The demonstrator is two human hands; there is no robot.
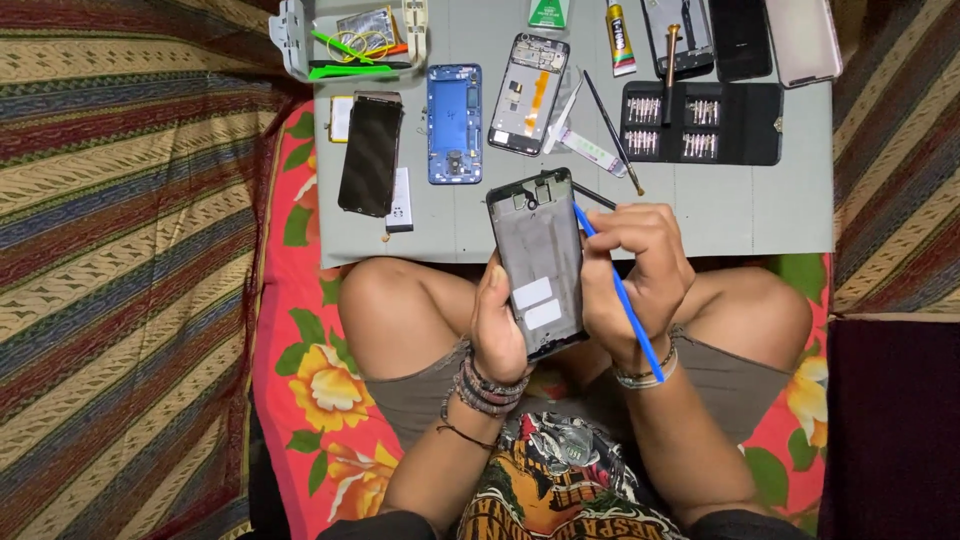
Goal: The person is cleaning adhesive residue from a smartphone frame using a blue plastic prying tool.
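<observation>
I see a grey board carrying phone parts. On it lie a blue phone frame, a black screen and a black bit case.

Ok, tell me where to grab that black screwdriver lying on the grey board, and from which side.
Take the black screwdriver around the middle of its thin shaft, coming down from above. It lies flat and slanted, tip toward the right hand, with the white strip close on one side, so pinch across the shaft, likely easiest.
</observation>
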